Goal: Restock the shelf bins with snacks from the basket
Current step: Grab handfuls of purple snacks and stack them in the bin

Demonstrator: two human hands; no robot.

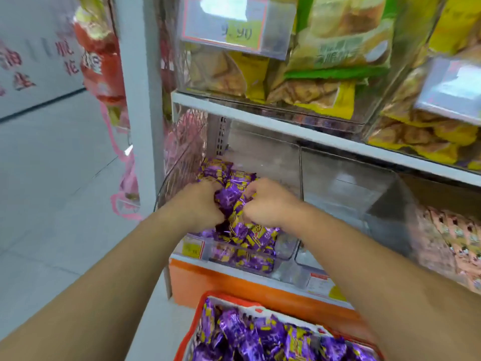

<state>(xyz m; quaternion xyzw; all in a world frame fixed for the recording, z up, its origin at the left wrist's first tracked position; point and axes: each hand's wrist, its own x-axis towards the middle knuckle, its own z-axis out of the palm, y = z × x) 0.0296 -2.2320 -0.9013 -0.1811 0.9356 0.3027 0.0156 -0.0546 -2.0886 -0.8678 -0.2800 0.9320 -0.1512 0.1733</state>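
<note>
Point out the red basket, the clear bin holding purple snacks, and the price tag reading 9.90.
red basket (pixel 193 332), head view, left rim.
clear bin (pixel 285 250), head view, front right wall.
price tag (pixel 238 32), head view, printed number.

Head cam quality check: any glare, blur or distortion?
Head view: glare whites out the upper price tag; edges smear, so the wall lettering and yellow snack bags are soft; wide-angle bends the shelf edge; both hands and purple snacks stay fairly sharp.

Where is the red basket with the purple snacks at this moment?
In the head view the red basket sits at the bottom centre, below the orange shelf base and under the clear bin where both hands work.
</note>
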